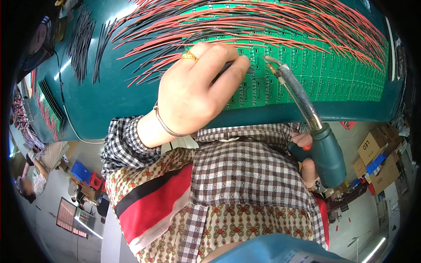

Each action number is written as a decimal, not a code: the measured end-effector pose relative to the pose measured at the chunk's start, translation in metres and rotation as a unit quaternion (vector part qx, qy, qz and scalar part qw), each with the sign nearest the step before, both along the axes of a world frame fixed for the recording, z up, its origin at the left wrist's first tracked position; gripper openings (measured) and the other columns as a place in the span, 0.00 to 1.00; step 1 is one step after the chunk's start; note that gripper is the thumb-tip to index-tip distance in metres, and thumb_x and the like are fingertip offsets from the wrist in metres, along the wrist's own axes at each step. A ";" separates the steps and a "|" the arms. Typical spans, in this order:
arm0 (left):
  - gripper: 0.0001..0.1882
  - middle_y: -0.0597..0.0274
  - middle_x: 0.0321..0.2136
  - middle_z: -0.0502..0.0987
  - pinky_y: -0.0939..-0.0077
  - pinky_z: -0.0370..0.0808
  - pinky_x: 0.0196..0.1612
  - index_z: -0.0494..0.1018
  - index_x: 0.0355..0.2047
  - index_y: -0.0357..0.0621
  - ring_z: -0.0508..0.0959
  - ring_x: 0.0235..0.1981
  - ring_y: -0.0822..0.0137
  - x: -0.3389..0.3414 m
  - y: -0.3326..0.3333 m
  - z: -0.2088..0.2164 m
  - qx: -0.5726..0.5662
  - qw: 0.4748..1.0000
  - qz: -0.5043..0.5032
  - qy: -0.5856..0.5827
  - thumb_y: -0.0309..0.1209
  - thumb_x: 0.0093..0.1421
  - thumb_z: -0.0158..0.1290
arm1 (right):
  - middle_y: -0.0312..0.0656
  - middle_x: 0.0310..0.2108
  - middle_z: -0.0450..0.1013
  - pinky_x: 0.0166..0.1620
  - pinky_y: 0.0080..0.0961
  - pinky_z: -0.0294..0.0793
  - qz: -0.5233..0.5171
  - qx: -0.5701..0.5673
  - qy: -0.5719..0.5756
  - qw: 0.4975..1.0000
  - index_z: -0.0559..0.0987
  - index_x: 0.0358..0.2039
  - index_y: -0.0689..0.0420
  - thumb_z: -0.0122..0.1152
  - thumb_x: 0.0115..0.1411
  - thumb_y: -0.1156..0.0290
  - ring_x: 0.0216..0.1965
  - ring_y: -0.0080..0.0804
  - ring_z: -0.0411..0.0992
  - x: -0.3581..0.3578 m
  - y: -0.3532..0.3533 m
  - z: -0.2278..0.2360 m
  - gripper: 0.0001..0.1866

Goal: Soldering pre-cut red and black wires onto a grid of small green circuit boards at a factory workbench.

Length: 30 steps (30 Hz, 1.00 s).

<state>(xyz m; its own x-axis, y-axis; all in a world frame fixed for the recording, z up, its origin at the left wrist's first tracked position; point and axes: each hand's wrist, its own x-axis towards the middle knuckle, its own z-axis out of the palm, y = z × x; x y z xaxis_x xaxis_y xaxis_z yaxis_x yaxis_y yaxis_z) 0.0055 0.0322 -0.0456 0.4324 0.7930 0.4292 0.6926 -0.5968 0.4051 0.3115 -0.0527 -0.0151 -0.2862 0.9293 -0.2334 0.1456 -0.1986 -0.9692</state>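
Observation:
My left hand [193,87], with a gold ring and a bracelet, is closed above the rows of green circuit boards [280,90]. Thin black wires [151,79] run in under it, and dark wire shows between its bent fingers; the fingertips are partly hidden. Wrapped round the dark green handle of a soldering gun [331,158] is my right hand [307,168], mostly behind the handle. The gun's bent metal tip points up and left, close to the boards just right of my left fingertips. Many red and black wires [245,22] lie in curved rows across the boards.
Black wires [82,46] lie in loose bundles on the green table [118,98] at the left. A stack of boards with red wires [50,109] sits at its left edge, by a thin cable. Cardboard boxes [379,153] stand on the right; other people [33,179] are at far left.

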 end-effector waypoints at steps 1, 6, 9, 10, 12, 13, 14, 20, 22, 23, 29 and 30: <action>0.21 0.59 0.34 0.79 0.71 0.77 0.33 0.82 0.40 0.36 0.80 0.33 0.61 -0.001 0.000 0.000 0.000 1.000 0.000 0.001 0.17 0.41 0.61 | 0.52 0.44 0.78 0.54 0.39 0.80 -0.002 0.025 0.041 0.999 0.77 0.49 0.69 0.76 0.58 0.56 0.47 0.42 0.80 0.001 0.001 -0.002 0.30; 0.21 0.59 0.34 0.79 0.71 0.77 0.34 0.82 0.40 0.37 0.79 0.32 0.61 -0.001 0.001 0.000 0.008 1.000 -0.001 -0.006 0.17 0.42 0.60 | 0.53 0.46 0.77 0.53 0.39 0.79 -0.024 0.003 -0.018 1.000 0.74 0.52 0.70 0.68 0.61 0.50 0.48 0.43 0.78 0.001 -0.008 0.006 0.34; 0.21 0.59 0.35 0.79 0.71 0.77 0.36 0.82 0.42 0.37 0.80 0.33 0.60 -0.007 -0.004 0.007 -0.025 1.000 0.003 -0.002 0.18 0.43 0.60 | 0.55 0.46 0.76 0.49 0.40 0.80 -0.027 -0.024 -0.072 0.997 0.73 0.53 0.72 0.61 0.64 0.43 0.47 0.44 0.77 0.002 -0.007 0.011 0.38; 0.21 0.59 0.35 0.79 0.71 0.77 0.36 0.82 0.42 0.37 0.80 0.33 0.60 -0.006 -0.004 0.011 -0.023 1.000 0.001 -0.002 0.18 0.43 0.60 | 0.55 0.46 0.76 0.47 0.38 0.81 -0.016 -0.035 -0.077 0.996 0.73 0.54 0.72 0.62 0.64 0.42 0.48 0.44 0.77 0.005 -0.006 0.011 0.39; 0.24 0.58 0.36 0.79 0.71 0.76 0.37 0.82 0.46 0.37 0.79 0.34 0.60 -0.002 -0.002 0.021 0.003 1.000 0.002 -0.026 0.19 0.44 0.59 | 0.54 0.49 0.76 0.53 0.37 0.78 -0.013 -0.022 -0.036 0.999 0.73 0.56 0.69 0.66 0.63 0.46 0.51 0.42 0.77 0.012 -0.005 0.006 0.37; 0.24 0.58 0.36 0.79 0.71 0.76 0.37 0.82 0.46 0.37 0.79 0.34 0.60 0.000 -0.002 0.021 0.004 1.000 0.004 -0.025 0.19 0.44 0.59 | 0.53 0.53 0.76 0.58 0.36 0.75 -0.004 -0.010 0.009 1.000 0.72 0.59 0.67 0.70 0.62 0.50 0.55 0.41 0.77 0.014 -0.004 0.005 0.36; 0.25 0.58 0.36 0.78 0.71 0.76 0.37 0.82 0.46 0.37 0.79 0.34 0.60 0.004 -0.003 0.018 -0.024 1.000 0.011 -0.011 0.19 0.44 0.59 | 0.53 0.53 0.76 0.58 0.35 0.76 -0.021 -0.036 -0.003 0.999 0.72 0.59 0.67 0.70 0.62 0.51 0.54 0.41 0.77 0.011 -0.006 0.008 0.36; 0.25 0.59 0.36 0.78 0.71 0.76 0.35 0.83 0.46 0.38 0.79 0.33 0.61 0.002 -0.002 0.001 -0.019 1.000 0.011 0.021 0.19 0.44 0.58 | 0.55 0.53 0.76 0.57 0.36 0.78 -0.009 -0.039 -0.036 0.999 0.72 0.59 0.67 0.70 0.62 0.51 0.53 0.42 0.78 0.008 -0.005 0.009 0.36; 0.26 0.59 0.36 0.78 0.71 0.77 0.33 0.82 0.47 0.37 0.79 0.32 0.62 0.004 -0.001 0.000 0.006 1.000 0.004 0.004 0.19 0.43 0.58 | 0.55 0.54 0.76 0.57 0.36 0.78 -0.013 -0.044 -0.033 0.998 0.72 0.59 0.67 0.70 0.62 0.51 0.53 0.42 0.78 0.007 -0.005 0.009 0.36; 0.26 0.59 0.36 0.78 0.71 0.77 0.33 0.82 0.47 0.37 0.79 0.32 0.62 0.004 0.000 0.001 0.005 1.000 0.003 0.003 0.19 0.43 0.58 | 0.55 0.53 0.76 0.58 0.36 0.77 -0.017 -0.041 -0.026 0.999 0.73 0.59 0.67 0.70 0.62 0.51 0.53 0.42 0.78 0.005 -0.004 0.009 0.36; 0.22 0.56 0.37 0.80 0.73 0.77 0.35 0.81 0.47 0.33 0.79 0.32 0.61 -0.008 0.003 0.005 -0.039 0.998 -0.018 -0.048 0.14 0.50 0.59 | 0.55 0.55 0.75 0.60 0.37 0.76 -0.004 -0.045 -0.019 0.999 0.73 0.59 0.67 0.70 0.62 0.50 0.55 0.43 0.77 0.006 -0.004 0.010 0.36; 0.23 0.57 0.36 0.78 0.73 0.77 0.36 0.80 0.50 0.34 0.79 0.33 0.62 -0.012 0.003 0.010 -0.040 0.996 0.007 -0.084 0.15 0.50 0.60 | 0.55 0.55 0.75 0.60 0.37 0.75 -0.014 -0.070 -0.012 0.997 0.73 0.59 0.67 0.69 0.62 0.50 0.55 0.43 0.77 0.003 -0.005 0.011 0.36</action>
<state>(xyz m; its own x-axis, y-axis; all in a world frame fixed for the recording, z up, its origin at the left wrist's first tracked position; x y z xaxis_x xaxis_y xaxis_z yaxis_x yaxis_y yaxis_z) -0.0066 0.0356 -0.0359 0.3474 0.8335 0.4297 0.6192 -0.5480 0.5623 0.3148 -0.0572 -0.0041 -0.2535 0.8950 -0.3671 0.1608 -0.3353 -0.9283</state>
